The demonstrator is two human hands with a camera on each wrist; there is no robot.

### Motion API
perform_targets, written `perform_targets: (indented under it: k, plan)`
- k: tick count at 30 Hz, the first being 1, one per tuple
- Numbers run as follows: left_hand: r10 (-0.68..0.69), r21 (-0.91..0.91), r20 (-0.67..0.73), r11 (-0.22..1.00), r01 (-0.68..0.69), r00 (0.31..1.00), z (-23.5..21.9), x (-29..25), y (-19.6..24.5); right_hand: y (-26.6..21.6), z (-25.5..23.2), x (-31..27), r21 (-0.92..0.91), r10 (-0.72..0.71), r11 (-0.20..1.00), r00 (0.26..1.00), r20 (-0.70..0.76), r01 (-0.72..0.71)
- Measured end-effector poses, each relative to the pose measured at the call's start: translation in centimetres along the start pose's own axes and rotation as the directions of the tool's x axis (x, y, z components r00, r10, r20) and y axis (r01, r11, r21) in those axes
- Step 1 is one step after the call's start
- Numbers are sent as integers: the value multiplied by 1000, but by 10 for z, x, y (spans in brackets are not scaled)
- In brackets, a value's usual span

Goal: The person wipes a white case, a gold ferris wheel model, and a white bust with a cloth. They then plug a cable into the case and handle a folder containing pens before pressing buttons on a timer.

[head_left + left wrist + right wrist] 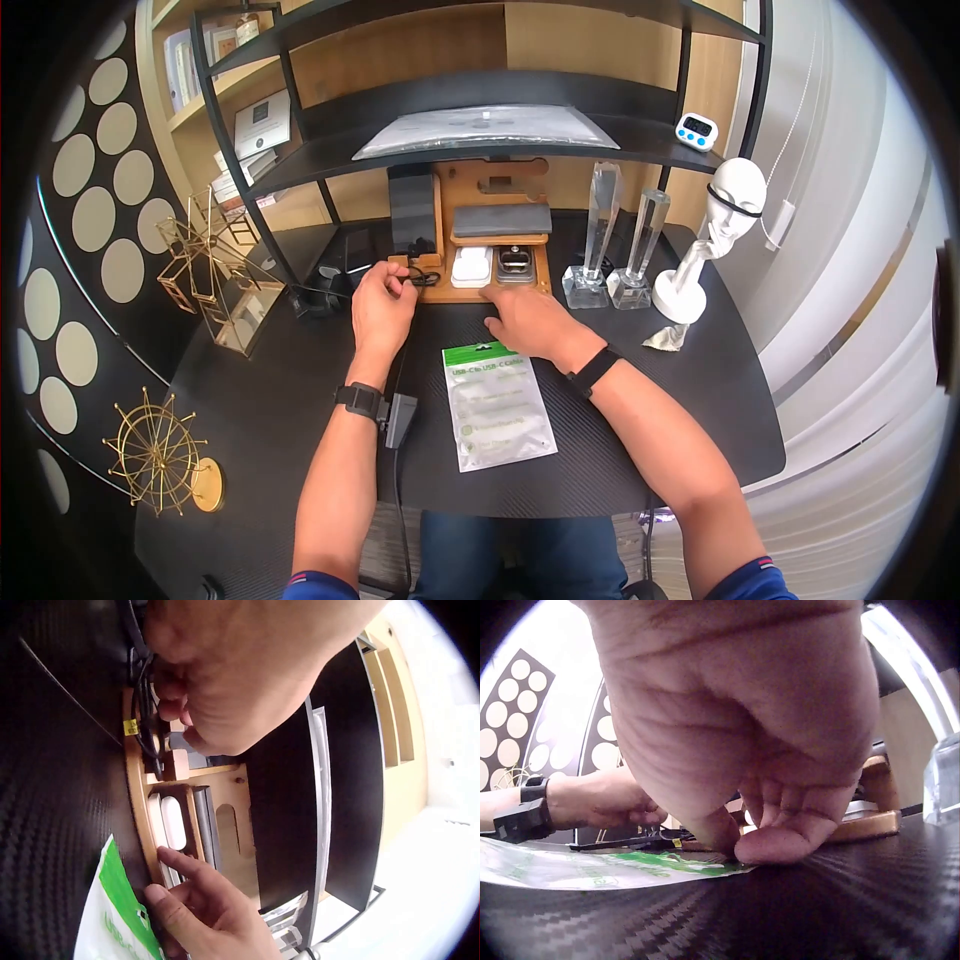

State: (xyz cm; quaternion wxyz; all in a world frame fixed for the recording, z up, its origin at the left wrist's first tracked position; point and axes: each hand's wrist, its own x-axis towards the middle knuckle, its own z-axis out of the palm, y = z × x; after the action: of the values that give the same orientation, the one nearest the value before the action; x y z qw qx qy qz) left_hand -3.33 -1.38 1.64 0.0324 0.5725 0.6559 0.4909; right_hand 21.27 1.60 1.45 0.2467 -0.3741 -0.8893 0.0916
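Note:
A coiled black cable (424,279) with a yellow tag (132,727) lies over the left front of a wooden organizer (460,296). The left hand (383,315) pinches the cable with curled fingers; its fingertips are partly hidden in the left wrist view. At the organizer's front edge, beside a white case (471,267), is the right hand (535,322), holding nothing, its index finger extended and the others loosely bent. Just below it, a clear and green package (498,410) lies flat on the black desk (590,450).
Behind the hands stand a phone-like dark slab (414,212) and a grey item (502,220) on the organizer. Crystal trophies (599,230) and a white figure (735,200) are to the right. Gold ornaments (160,455) stand left. A black shelf (330,160) spans above.

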Motion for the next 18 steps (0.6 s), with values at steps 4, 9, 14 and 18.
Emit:
perform_targets:
  k: [4, 9, 14, 18]
  plan:
    - [132, 83, 6, 988, -132, 991, 5, -5, -15, -3, -2, 0, -4, 44, 999, 998, 46, -44]
    - [199, 123, 119, 969, -213, 973, 11, -6, -21, -1, -2, 0, -7, 45, 999, 998, 50, -45]
    - [224, 137, 97, 962, -236, 970, 11, -7, -22, 4, 4, -1, 1, 20, 1000, 999, 25, -20]
    - [89, 133, 115, 986, -104, 989, 6, -4, -14, 8, 10, -2, -8, -14, 1000, 1000, -16, 13]
